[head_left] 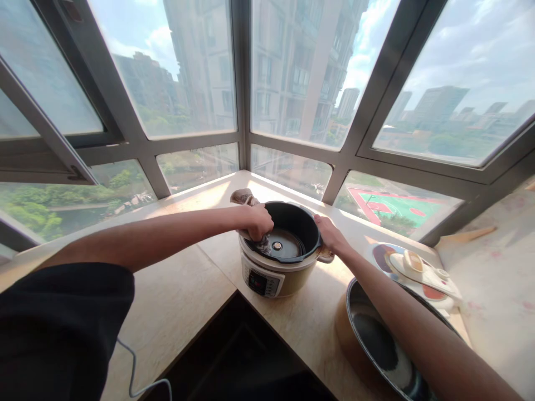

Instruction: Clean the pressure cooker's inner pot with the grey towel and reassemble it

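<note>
A pale electric pressure cooker stands lidless on the counter, its front panel facing me. Inside its black cavity, a round heating plate with a central sensor button shows at the bottom. My left hand is closed around a grey-brown patterned cloth. Part of that cloth bunches up over the far left rim, and another part hangs below my fingers against the inner left wall. At the right side of the cooker, my right hand grips the rim just above the side handle; some fingers are hidden.
A large metal pot sits at lower right beneath my right forearm. Behind it, the cream cooker lid rests near the patterned wall. A dark recess cuts into the counter in front. A white cable lies at lower left; windows surround the corner.
</note>
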Motion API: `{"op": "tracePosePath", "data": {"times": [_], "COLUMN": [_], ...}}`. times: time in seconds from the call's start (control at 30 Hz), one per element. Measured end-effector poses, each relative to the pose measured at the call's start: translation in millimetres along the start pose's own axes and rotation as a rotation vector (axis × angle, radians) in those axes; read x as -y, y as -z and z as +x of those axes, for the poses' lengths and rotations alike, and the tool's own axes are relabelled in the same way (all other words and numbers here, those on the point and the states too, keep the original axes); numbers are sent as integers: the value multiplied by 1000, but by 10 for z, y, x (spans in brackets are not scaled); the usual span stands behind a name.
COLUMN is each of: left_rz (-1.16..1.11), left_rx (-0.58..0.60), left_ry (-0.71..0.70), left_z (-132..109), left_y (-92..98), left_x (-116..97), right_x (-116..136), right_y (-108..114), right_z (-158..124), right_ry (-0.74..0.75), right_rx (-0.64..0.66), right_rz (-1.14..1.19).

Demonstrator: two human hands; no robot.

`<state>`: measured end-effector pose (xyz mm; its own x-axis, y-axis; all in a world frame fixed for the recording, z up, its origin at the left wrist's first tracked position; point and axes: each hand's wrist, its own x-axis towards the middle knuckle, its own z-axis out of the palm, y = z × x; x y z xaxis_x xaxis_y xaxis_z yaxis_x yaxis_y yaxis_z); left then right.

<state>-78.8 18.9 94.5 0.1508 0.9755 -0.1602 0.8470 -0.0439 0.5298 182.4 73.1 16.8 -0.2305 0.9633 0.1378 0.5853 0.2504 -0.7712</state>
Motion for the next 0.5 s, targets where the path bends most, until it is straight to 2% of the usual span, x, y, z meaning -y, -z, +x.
{"op": "tracePosePath", "data": {"times": [0.07, 0.13, 0.2, 0.27, 0.4, 0.5], "left_rz": [-33, -43, -22, -49, -240, -493], "left_rx": [99, 271, 470, 551, 416, 204], "left_ry": [51, 95, 117, 120, 88, 93], "left_z": [-13, -19, -29, -35, 49, 201], "left_y": [100, 162, 140, 19, -382, -623], "left_x": [-59, -142, -243, -358, -568, -652], "right_x": [11, 17, 17, 15, 18, 30], "right_y": [2, 4, 6, 8, 7, 6], "right_z": [-6, -9, -11, -11, -15, -20], "right_ry": [-28, -40, -44, -40, -30, -39], "right_rx": [-1, 8, 9, -1, 2, -23], "right_rz": [-18, -24, -36, -62, -91, -88]}}
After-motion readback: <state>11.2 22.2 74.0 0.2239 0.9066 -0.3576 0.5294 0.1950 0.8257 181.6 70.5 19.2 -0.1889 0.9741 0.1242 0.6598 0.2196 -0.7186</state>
